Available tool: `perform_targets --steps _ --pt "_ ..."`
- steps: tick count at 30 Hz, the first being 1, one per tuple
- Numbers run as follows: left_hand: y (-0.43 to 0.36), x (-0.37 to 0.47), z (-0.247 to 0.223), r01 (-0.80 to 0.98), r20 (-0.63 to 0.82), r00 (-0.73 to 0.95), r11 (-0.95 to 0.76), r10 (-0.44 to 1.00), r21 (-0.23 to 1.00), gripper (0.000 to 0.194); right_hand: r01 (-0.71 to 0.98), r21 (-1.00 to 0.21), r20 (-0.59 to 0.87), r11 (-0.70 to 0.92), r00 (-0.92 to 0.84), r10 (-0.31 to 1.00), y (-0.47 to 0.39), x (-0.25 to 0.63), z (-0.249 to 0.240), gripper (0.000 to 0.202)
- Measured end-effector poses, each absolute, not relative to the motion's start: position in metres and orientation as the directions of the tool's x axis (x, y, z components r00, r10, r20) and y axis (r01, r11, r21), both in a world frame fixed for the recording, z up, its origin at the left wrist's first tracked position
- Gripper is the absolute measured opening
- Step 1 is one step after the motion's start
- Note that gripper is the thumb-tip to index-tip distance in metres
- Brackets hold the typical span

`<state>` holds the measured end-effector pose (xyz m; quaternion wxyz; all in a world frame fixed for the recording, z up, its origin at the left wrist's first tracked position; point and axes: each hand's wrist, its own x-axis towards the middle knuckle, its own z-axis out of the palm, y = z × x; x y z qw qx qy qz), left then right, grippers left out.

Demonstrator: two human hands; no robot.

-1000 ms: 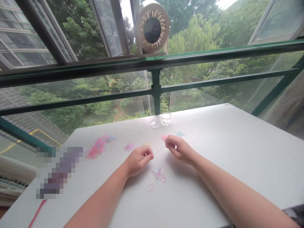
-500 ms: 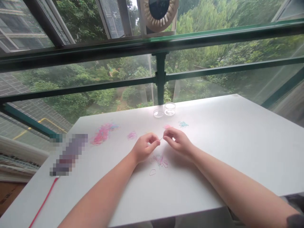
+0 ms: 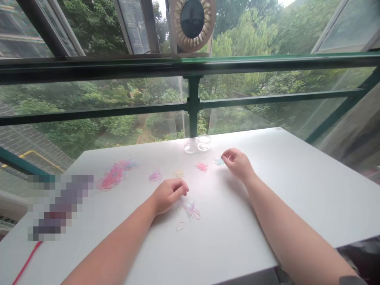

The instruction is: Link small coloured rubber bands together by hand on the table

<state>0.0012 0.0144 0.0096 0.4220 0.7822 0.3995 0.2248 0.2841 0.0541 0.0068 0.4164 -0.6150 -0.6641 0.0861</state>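
Curling loosely: left hand (image 3: 170, 194), and right hand (image 3: 237, 163) by blue bands (image 3: 219, 162); grip closure and contents unclear.

Rubbery-looking bands (image 3: 114, 176), smooth counter (image 3: 231, 237)
Clear plastic is seen in the container (image 3: 204, 147) mid-frame, glossy metal in the railing (image 3: 118, 69) above.

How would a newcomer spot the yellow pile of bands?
On the white table, look just beyond the left hand. There, between the purple pile on its left and the pink pile on its right, lies the yellow pile of thin bands. Its pale yellow, faint against the white, sets it apart from both.
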Motion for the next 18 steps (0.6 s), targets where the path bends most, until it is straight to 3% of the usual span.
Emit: perform_targets --steps 5,12,18 --pt "0.014 0.001 0.01 0.456 0.016 0.571 -0.334 0.821 0.825 0.027 0.796 -0.605 0.27 0.012 0.192 0.943 0.065 0.298 -0.005 0.014" --pt "0.014 0.002 0.013 0.483 -0.008 0.576 -0.332 0.817 0.81 0.026 0.822 -0.569 0.26 -0.025 0.209 0.943 0.064 0.298 -0.007 0.017" --pt "0.013 0.002 0.013 0.497 -0.016 0.569 -0.329 0.822 0.803 0.027 0.785 -0.619 0.256 -0.034 0.242 0.936 0.065 0.299 -0.007 0.022"
